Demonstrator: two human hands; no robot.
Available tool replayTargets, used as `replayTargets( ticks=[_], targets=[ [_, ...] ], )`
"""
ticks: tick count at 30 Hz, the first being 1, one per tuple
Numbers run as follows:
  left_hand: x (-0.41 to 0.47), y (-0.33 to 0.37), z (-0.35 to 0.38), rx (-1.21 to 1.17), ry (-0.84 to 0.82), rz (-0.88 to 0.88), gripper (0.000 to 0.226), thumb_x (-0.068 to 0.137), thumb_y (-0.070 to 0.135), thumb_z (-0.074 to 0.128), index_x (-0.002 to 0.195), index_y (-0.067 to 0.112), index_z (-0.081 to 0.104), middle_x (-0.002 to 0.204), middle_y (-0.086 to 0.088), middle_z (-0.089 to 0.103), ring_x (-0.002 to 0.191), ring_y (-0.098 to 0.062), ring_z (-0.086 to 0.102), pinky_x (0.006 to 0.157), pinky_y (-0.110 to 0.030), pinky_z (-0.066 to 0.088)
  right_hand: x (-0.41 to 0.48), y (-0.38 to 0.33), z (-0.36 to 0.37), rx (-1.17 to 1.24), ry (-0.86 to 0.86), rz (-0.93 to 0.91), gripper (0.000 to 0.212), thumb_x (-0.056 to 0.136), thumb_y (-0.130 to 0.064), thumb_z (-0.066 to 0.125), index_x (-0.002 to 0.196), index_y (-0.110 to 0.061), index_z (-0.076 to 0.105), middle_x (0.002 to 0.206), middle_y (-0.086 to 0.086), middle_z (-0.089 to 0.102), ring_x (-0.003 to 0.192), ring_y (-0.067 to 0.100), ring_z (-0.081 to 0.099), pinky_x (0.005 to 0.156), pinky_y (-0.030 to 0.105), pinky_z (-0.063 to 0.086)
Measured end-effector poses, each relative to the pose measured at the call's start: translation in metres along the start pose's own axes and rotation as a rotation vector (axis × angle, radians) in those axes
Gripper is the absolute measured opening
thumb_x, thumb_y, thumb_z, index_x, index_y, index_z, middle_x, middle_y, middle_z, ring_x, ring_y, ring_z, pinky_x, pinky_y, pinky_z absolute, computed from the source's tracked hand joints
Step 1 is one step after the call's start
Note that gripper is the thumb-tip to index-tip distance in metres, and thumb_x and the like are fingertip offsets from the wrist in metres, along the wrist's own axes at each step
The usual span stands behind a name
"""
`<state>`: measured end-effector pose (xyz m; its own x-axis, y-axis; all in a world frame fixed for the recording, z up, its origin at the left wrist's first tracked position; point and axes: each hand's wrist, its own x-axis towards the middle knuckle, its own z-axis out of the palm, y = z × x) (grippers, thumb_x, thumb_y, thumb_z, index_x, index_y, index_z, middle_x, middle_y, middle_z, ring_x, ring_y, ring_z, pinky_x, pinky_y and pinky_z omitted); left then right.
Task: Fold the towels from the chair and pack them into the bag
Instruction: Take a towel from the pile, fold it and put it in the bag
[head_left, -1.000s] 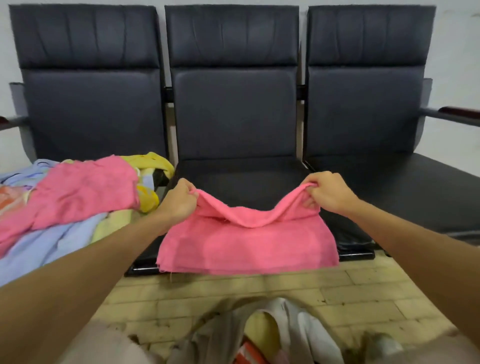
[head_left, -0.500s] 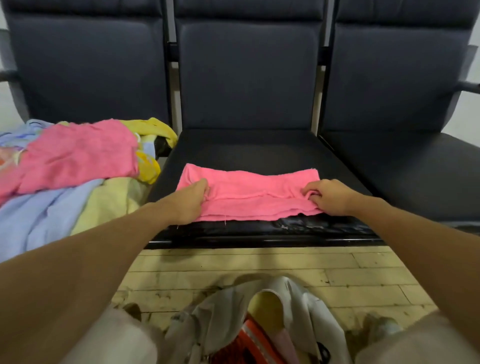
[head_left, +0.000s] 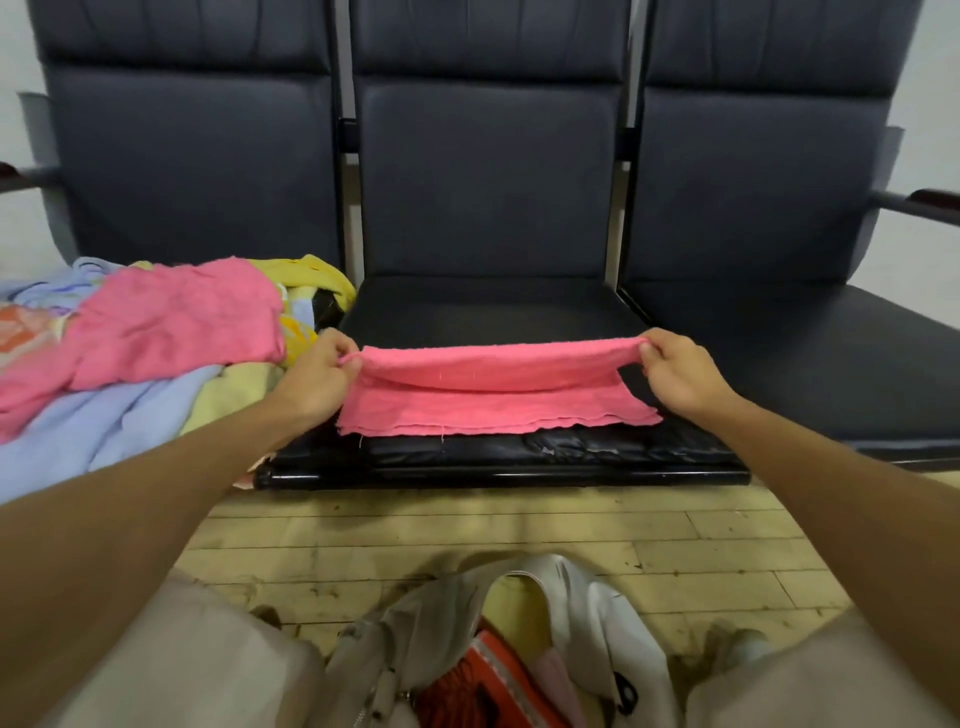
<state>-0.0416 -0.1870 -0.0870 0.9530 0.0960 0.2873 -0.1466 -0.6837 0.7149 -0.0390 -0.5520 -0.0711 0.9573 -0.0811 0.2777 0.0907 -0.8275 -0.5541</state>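
Pinching pink towel (head_left: 493, 410) ends | left hand (head_left: 319, 376), right hand (head_left: 675, 371) fingers clamped | edge now raised off seat (head_left: 493, 306)

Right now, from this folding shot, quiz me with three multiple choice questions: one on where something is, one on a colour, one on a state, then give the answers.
1. Where does the pile of unfolded towels lie?
A. on the left chair
B. on the right chair
C. on the floor

2. What colour is the held towel?
A. blue
B. pink
C. yellow

3. How is the held towel gripped?
A. both hands pinch its raised edge
B. only one hand holds it
C. both hands lie flat on it

Answers:
1 A: the pile covers the left chair's seat.
2 B: the cloth between the hands is pink.
3 A: the left hand and the right hand each pinch one end of the raised edge.
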Motion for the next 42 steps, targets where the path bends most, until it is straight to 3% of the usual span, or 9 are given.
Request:
replayTargets(
  ticks=[7,12,16,22,27,32,34,38,42],
  targets=[
    [-0.011,0.008,-0.004,0.098,-0.262,-0.126,0.013,0.087,0.012,0.058,0.079,0.014,0.048,0.082,-0.003,0.053,0.082,-0.019,0.051,0.077,-0.036,0.039,-0.014,-0.001,-0.007,-0.116,-0.255,0.077,0.03,0.099,-0.022,0.038,0.092,-0.014,0.067,0.098,0.01,0.066,0.097,0.03,0.06,0.088,0.037,0.046],
    [-0.005,0.013,0.012,0.247,-0.086,-0.142,0.021,0.091,0.019,0.051,0.089,0.001,0.062,0.091,-0.01,0.061,0.087,-0.024,0.055,0.066,-0.019,0.04,-0.007,-0.003,-0.002,-0.171,-0.275,0.201,0.037,0.101,-0.032,0.04,0.104,-0.01,0.069,0.112,0.012,0.064,0.102,0.028,0.058,0.091,0.034,0.044],
    [0.011,0.0,0.021,0.34,0.036,-0.282,0.036,0.093,0.024,0.042,0.099,-0.005,0.064,0.113,-0.027,0.058,0.103,-0.041,0.054,0.089,-0.041,0.043,0.005,0.005,0.01,-0.252,-0.225,0.303,0.024,0.09,-0.014,0.047,0.099,-0.004,0.067,0.111,0.019,0.064,0.096,0.033,0.06,0.086,0.035,0.051],
    [0.023,-0.008,0.029,0.536,-0.011,-0.363,0.049,0.089,0.038,0.056,0.117,-0.002,0.053,0.112,-0.017,0.061,0.107,-0.038,0.058,0.087,-0.041,0.046,0.014,-0.002,0.024,-0.244,-0.167,0.42,0.025,0.092,-0.02,0.049,0.109,-0.004,0.059,0.119,0.019,0.058,0.105,0.036,0.058,0.082,0.036,0.046],
    [0.016,0.003,0.026,0.647,-0.174,-0.354,0.032,0.088,0.043,0.057,0.095,0.013,0.05,0.108,-0.007,0.06,0.107,-0.029,0.057,0.088,-0.037,0.047,0.01,-0.026,0.045,-0.238,-0.212,0.438,0.034,0.091,-0.021,0.047,0.12,-0.005,0.056,0.12,0.015,0.059,0.106,0.031,0.059,0.081,0.035,0.045],
    [0.007,0.013,0.008,0.148,-0.048,-0.458,0.037,0.098,0.022,0.047,0.126,-0.003,0.052,0.128,-0.02,0.055,0.115,-0.034,0.053,0.082,-0.031,0.04,0.006,-0.037,0.044,-0.117,-0.238,0.431,0.039,0.092,-0.029,0.052,0.122,-0.005,0.055,0.125,0.016,0.057,0.106,0.031,0.058,0.083,0.033,0.045],
    [0.005,0.011,-0.005,-0.229,-0.017,-0.575,0.03,0.098,0.016,0.048,0.123,0.001,0.052,0.115,-0.022,0.06,0.094,-0.031,0.057,0.07,-0.034,0.044,0.004,-0.036,0.039,-0.041,-0.257,0.427,0.037,0.09,-0.028,0.058,0.117,-0.004,0.057,0.122,0.016,0.057,0.096,0.029,0.054,0.078,0.03,0.043],
    [-0.001,0.018,-0.032,-0.576,-0.105,-0.834,0.013,0.091,0.012,0.058,0.08,0.007,0.052,0.042,-0.006,0.056,0.031,-0.017,0.053,0.033,-0.018,0.043,-0.001,-0.033,0.03,0.211,-0.323,0.486,0.038,0.078,-0.016,0.067,0.112,-0.005,0.053,0.11,0.016,0.059,0.096,0.03,0.058,0.076,0.032,0.048],
    [-0.004,0.054,-0.031,-0.774,-0.137,-0.748,0.012,0.092,0.016,0.058,0.092,0.006,0.051,0.056,-0.008,0.06,0.035,-0.015,0.057,0.034,-0.02,0.046,-0.008,-0.035,0.019,0.428,-0.421,0.567,0.017,0.086,-0.014,0.061,0.101,-0.006,0.058,0.085,0.013,0.063,0.068,0.024,0.059,0.052,0.026,0.047]
  ],
)
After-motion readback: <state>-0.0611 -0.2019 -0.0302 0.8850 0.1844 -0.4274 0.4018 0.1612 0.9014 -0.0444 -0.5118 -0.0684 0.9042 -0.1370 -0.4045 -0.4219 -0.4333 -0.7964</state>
